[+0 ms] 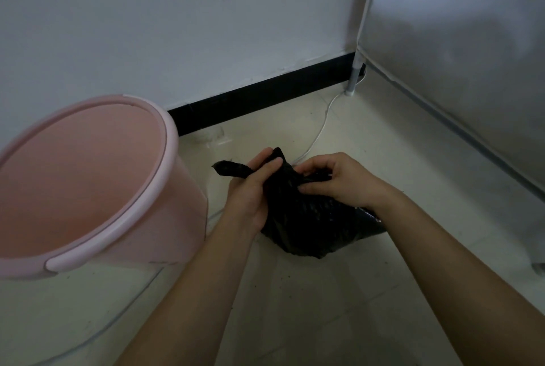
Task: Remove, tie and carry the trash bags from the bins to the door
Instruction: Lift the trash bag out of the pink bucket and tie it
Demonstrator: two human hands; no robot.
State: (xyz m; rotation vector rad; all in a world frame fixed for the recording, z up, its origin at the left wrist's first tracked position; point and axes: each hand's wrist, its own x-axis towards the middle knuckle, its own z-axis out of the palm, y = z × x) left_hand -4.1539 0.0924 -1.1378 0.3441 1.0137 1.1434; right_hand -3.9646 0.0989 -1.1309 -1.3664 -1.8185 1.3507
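The black bag [306, 218] has been taken out of the pink bin [88, 188] and sits on the floor [295, 306] beside it. Its top is gripped by the left hand [250, 188] and the right hand [339, 179], and the knot looks half made. Carrying to the door is left.

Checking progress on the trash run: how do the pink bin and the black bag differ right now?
The bin is pale pink and rigid; the bag is black and crumpled. The bin's mouth gapes open with nothing showing inside; the bag's top is bunched together. Nothing touches the bin, while the left hand and right hand both grip the bag. Both sit on the floor.
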